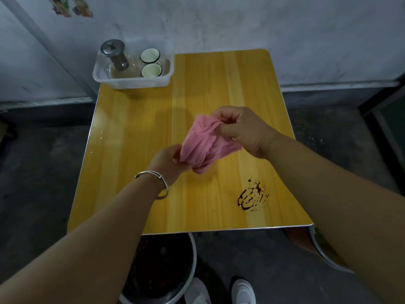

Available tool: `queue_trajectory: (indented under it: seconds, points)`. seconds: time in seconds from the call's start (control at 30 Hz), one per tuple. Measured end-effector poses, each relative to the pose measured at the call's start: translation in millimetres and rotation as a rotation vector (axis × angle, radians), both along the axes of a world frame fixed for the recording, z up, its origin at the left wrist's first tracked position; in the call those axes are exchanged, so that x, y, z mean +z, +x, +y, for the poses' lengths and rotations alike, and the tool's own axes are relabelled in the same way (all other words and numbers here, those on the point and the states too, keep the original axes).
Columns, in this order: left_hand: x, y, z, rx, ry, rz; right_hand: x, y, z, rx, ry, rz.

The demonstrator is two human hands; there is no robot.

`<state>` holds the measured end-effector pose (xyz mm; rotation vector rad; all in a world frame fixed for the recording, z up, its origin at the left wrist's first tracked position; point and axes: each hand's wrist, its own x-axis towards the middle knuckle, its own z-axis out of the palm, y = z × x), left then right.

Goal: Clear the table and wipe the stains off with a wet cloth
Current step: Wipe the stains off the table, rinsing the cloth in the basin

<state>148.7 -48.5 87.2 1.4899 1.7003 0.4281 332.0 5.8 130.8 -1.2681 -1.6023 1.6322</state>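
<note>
Head view: both hands hold a bunched pink cloth (205, 142) above the middle of the yellow wood-grain table (135, 150) — the left hand (169, 164) grips its lower end, the right hand (243, 130) pinches the upper edge. A dark brown stain (252, 197) lies on the tabletop near the front edge, apart from the cloth.

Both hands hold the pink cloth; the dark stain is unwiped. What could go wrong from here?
1. The dark stain lies near the table's near right edge; wiping towards the person could push liquid over it.
2. The white tub holding a glass jug and two cups seems to overhang the far left corner; a broad sweep might knock it.
3. The pink cloth, bunched between left hand and right hand, may smear rather than lift.
</note>
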Motion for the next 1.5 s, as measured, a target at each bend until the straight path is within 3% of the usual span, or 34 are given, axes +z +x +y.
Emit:
queue_trajectory:
  seconds: [0.07,0.17,0.23,0.27,0.33,0.5,0.6,0.93,1.2,1.37,1.5]
  points:
    - [3.9,1.8,5.1,0.034,0.066,0.079,-4.2,10.8,2.0,-0.031,-0.007,-0.085]
    - [16.7,1.6,17.6,0.180,0.217,-0.042,-0.7,22.1,10.0,-0.201,-0.016,-0.054]
    - [21.4,1.1,20.9,0.073,0.270,0.054,-1.7,26.7,14.5,-0.237,0.008,-0.053]
    - [20.7,1.6,19.5,-0.012,0.239,0.102,-5.1,28.9,13.7,-0.209,0.021,-0.145]
    - [23.1,2.2,18.3,0.001,0.227,0.142,-9.6,32.8,9.4,-0.227,0.026,-0.236]
    - [26.1,7.2,29.6,0.063,0.352,0.114,-13.4,40.2,10.2,-0.363,0.026,-0.105]
    - [21.8,7.1,30.8,0.028,0.318,0.175,-14.7,43.6,10.0,-0.342,0.034,-0.163]
    - [9.3,-3.4,34.1,0.021,0.165,0.030,-24.5,45.1,6.4,-0.355,-0.066,-0.178]
    - [-33.0,13.2,57.1,0.096,0.206,0.177,-74.1,35.9,43.2,-0.420,-0.052,-0.144]
    - [-95.5,29.7,31.3,-0.125,-0.012,0.254,-133.9,45.4,25.4,-0.216,-0.053,-0.586]
    - [-112.4,36.8,30.4,0.050,-0.006,0.240,-141.6,33.9,22.0,-0.315,0.087,-0.777]
